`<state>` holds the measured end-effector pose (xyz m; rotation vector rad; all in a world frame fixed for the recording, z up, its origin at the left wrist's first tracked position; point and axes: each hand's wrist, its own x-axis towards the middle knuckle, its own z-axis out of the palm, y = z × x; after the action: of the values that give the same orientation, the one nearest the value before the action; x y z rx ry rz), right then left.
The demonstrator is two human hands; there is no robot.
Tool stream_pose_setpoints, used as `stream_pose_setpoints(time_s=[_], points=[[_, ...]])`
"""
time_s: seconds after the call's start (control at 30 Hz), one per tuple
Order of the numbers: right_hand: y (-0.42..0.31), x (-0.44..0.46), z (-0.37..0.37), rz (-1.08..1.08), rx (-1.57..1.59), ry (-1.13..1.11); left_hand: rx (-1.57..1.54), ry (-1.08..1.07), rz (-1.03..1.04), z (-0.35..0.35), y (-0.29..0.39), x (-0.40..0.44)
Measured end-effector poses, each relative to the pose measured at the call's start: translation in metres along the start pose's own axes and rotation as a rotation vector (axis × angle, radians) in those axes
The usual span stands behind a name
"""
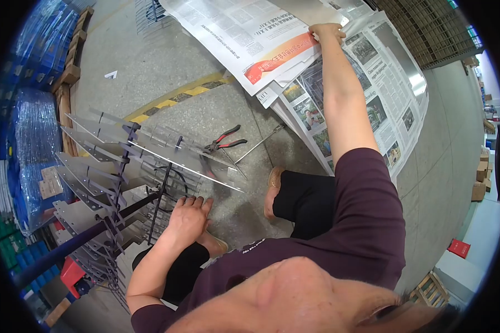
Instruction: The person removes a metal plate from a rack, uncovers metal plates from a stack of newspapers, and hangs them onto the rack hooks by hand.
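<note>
My right hand (328, 34) reaches far forward over a stack of newspaper sheets (272, 41). Its fingers are closed at the near edge of a grey metal sheet (316, 10) that lies on the paper. My left hand (189, 219), fingers apart and holding nothing, is low beside a dark metal rack (119, 183). Thin grey metal plates (94, 152) hang from this rack in tiers. Pliers with red and black handles (225, 139) lie near the rack's far right side, and a thin metal rod (259, 143) slants beside them.
Blue plastic-wrapped stacks (41, 144) stand at the left by a wooden pallet (66, 77). Yellow-and-black tape (178, 99) crosses the concrete floor. A wire-mesh crate (436, 28) stands at the far right. Cardboard boxes (479, 180) and a small wooden crate (429, 289) are farther right.
</note>
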<state>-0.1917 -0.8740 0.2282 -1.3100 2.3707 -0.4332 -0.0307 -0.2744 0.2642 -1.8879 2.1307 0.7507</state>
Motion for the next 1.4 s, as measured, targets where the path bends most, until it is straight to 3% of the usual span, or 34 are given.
stream_pose_setpoints(time_s=[0.07,0.13,0.2,0.3,0.43,0.57,0.63,0.67,0.7,0.73,0.77,0.8,0.83,0.87,0.9,0.93,0.97,1.07,1.1,1.2,1.3,1.4], points=[[-0.001,0.003,0.001,0.029,0.037,0.026,0.013,-0.003,0.010,0.001,0.000,-0.001],[0.018,0.033,0.006,-0.034,0.598,-0.344,-0.003,-0.008,0.019,0.004,0.001,-0.008],[0.010,0.037,0.014,-0.018,0.948,-0.378,-0.035,0.020,0.028,0.006,0.001,-0.011],[-0.001,0.038,0.002,0.103,1.331,-0.876,-0.003,0.008,0.011,0.010,0.001,-0.017],[-0.026,-0.015,-0.014,-0.138,1.365,-0.965,0.019,0.002,-0.004,0.025,-0.003,-0.024],[-0.005,-0.046,-0.076,-0.176,1.600,-1.202,0.067,0.104,0.001,0.037,-0.004,-0.034],[0.038,-0.068,-0.129,-0.335,1.533,-1.152,0.065,0.124,-0.014,0.041,-0.002,-0.040],[0.065,-0.075,-0.158,-0.420,1.521,-1.077,0.113,-0.005,-0.046,0.032,0.001,-0.042],[0.092,-0.067,-0.190,-0.442,1.527,-1.281,0.097,0.003,-0.070,0.027,0.006,-0.047],[0.125,-0.100,-0.231,-0.518,1.567,-1.240,0.096,0.004,-0.091,0.029,0.008,-0.049],[0.150,-0.105,-0.265,-0.546,1.496,-1.189,0.065,-0.011,-0.121,0.027,0.010,-0.051],[0.168,-0.162,-0.308,-0.517,1.421,-0.853,-0.022,-0.014,-0.129,0.026,0.012,-0.053],[0.194,-0.158,-0.336,-0.458,1.444,-0.870,-0.118,0.042,-0.143,0.029,0.012,-0.056],[0.220,-0.156,-0.363,-0.616,1.433,-0.964,-0.207,0.018,-0.196,0.024,0.016,-0.060],[0.241,-0.165,-0.388,-0.664,1.404,-0.848,-0.247,0.009,-0.185,0.038,0.007,-0.054],[0.261,-0.162,-0.411,-0.823,1.327,-0.926,-0.256,0.046,-0.162,0.054,-0.004,-0.050],[0.275,-0.187,-0.429,-0.847,1.264,-0.720,-0.317,0.080,-0.109,0.079,-0.024,-0.041],[0.319,-0.209,-0.480,-0.920,1.166,-0.482,-0.440,0.045,-0.206,0.096,-0.044,-0.040],[0.332,-0.208,-0.494,-0.917,1.139,-0.416,-0.460,0.060,-0.235,0.106,-0.051,-0.040],[0.351,-0.256,-0.510,-0.959,1.055,-0.502,-0.445,0.124,-0.285,0.141,-0.074,-0.031],[0.343,-0.308,-0.477,-0.952,0.982,-0.474,-0.672,0.230,-0.527,0.178,-0.090,-0.021],[0.325,-0.373,-0.438,-1.021,0.410,-0.571,-0.885,0.329,-0.704,0.212,-0.078,-0.007]])
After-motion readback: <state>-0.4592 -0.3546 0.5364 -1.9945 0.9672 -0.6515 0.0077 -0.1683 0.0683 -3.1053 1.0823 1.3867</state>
